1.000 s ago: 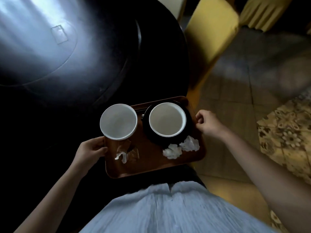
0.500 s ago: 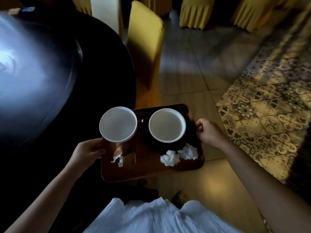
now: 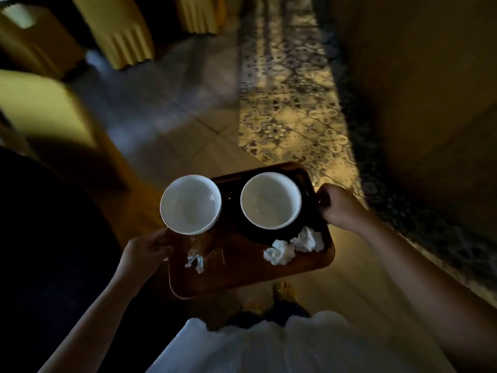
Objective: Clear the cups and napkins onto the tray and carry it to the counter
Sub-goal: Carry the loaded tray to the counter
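Both arms reach forward; the left hand (image 3: 146, 247) and right hand (image 3: 339, 206) are closed around opposite tray (image 3: 242, 281) edges.

Single view only: head cam, wide-angle, worn on the person's head, looking forward and steeply down. The tray (image 3: 250, 281) sits close below the lens at lower centre. Beyond the tray: plain floor (image 3: 172, 111) and patterned tiles (image 3: 290, 103). Nearer than the tray: the person's white shirt (image 3: 269, 348) at the bottom edge. Frame edges blurred, heavy barrel distortion. No second view, no overlap.
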Demonstrator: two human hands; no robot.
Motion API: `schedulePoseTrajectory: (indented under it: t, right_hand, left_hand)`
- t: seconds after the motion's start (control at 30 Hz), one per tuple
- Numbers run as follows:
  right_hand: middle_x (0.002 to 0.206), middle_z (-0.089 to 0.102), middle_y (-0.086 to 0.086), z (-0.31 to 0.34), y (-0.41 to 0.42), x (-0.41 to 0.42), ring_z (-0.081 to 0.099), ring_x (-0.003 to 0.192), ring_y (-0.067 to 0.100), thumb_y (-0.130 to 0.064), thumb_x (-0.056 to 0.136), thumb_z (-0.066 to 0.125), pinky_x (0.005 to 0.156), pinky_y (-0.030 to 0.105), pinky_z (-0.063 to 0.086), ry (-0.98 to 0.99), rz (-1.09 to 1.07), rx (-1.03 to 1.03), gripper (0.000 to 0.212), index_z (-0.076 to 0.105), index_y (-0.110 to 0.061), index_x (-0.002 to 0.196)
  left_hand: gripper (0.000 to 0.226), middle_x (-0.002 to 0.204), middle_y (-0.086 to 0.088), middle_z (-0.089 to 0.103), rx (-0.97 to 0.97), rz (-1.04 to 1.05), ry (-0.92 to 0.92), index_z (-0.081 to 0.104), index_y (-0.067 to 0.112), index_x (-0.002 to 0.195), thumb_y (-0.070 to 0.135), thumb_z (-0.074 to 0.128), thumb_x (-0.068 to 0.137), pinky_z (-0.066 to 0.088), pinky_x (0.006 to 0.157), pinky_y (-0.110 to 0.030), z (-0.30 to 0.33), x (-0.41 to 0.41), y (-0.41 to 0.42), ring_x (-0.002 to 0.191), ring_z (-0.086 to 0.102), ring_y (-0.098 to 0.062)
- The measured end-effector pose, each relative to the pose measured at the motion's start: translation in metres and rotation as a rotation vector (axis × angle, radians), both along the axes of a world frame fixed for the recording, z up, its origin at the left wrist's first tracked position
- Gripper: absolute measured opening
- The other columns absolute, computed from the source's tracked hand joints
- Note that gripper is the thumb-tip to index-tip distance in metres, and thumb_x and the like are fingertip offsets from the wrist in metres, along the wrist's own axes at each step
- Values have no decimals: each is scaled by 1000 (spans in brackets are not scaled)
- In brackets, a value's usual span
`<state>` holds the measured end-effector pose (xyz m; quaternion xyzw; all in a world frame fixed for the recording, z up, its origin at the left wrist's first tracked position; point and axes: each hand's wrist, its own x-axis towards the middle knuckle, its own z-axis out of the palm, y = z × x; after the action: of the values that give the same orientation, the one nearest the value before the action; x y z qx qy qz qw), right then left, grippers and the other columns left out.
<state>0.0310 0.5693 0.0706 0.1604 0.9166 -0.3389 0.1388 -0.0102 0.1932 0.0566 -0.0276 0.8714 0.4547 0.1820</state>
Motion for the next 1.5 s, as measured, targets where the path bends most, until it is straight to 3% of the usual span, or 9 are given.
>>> schedulePoseTrajectory:
  t: [0.2,0.33,0.5,0.63,0.8,0.93,1.07,1.17,1.5]
  right_hand:
    - [66,46,-2,-11,34,71,48,63,21,-14,82,55,51,30,32,8,-286,17,27,38,-26,64]
    - [72,54,2,-11,59,118,54,71,25,-13,82,58,56,32,38,15,-461,33,9,51,-14,76]
    - [81,59,15,-5,102,176,59,77,33,-11,85,57,65,40,47,5,-621,32,9,50,-8,81]
    - [61,46,7,4,147,224,52,62,29,-4,81,54,65,44,47,8,-756,13,29,39,-16,61]
    - [69,53,16,7,202,275,59,75,39,-3,81,53,69,46,51,37,-855,13,8,49,-5,75]
    - [73,57,23,4,246,314,59,73,39,-4,82,51,67,43,50,67,-914,12,8,55,3,81]
    - [77,59,25,1,283,346,58,74,38,-3,81,51,63,39,46,65,-983,28,6,54,0,76]
    - [80,62,29,-1,308,364,59,75,39,-3,82,51,62,35,43,65,-1036,48,8,56,3,79]
    - [70,56,11,0,399,403,55,69,26,-3,83,48,55,28,38,70,-1249,51,11,58,3,84]
  left_hand:
    - [45,65,18,69,21,-268,-12,61,23,100,-15,55,77,48,52,-7,7,-25,61,58,63,4]
    - [35,74,5,71,27,-430,-24,64,14,97,-13,60,76,52,56,-11,8,-34,106,61,64,7]
    - [38,56,36,61,10,-636,76,64,29,92,8,72,62,45,56,-4,14,-28,185,60,57,20]
    - [45,58,31,65,32,-710,46,60,29,100,3,71,66,50,58,-21,12,-4,258,62,64,3]
    - [47,84,1,66,84,-719,-10,56,4,118,-16,57,75,52,53,-15,5,29,334,83,62,-27]
    - [45,73,16,65,75,-803,-30,57,14,112,-15,55,78,48,52,-13,8,59,396,74,64,-12]
    - [45,97,-7,66,41,-840,-61,55,4,121,-12,57,78,52,65,-22,8,78,452,80,61,-20]
    - [40,76,11,72,-10,-920,-51,62,20,108,-5,61,77,50,81,-38,6,80,495,84,64,-21]
    - [33,66,15,67,27,-1125,-5,64,3,109,-8,60,78,47,71,-29,9,83,663,72,62,-21]
